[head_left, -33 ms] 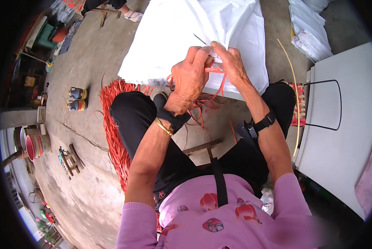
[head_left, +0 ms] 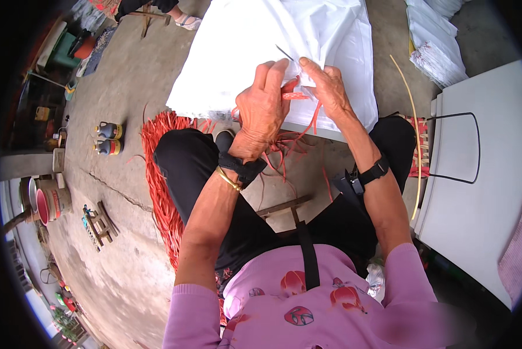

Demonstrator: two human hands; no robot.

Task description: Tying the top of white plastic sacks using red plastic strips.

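Observation:
A stack of white, cloth-like sheets [head_left: 232,64] lies over my knees and beyond, its upper layer creased near my fingers. My left hand [head_left: 262,107] is closed at the near edge, with a red plastic strip [head_left: 296,96] at its fingertips. My right hand [head_left: 329,90] pinches a gathered fold of the white sheet between thumb and fingers. A thin dark needle-like rod [head_left: 283,53] slants across the white between both hands, its lower end close to my right thumb. Loose red strands [head_left: 313,119] dangle below my hands.
A thick bundle of red strips [head_left: 163,168] hangs beside my left leg. To the right stand a pale panel [head_left: 482,157] and a thin yellow cane [head_left: 412,116]. On the floor at left are dark bottles [head_left: 108,138] and a small wooden stool [head_left: 100,225]. Another person's foot [head_left: 188,22] shows far left.
My left hand has drawn slightly down and left, apart from the right. The dark rod has shifted a little up and right, and more of it shows.

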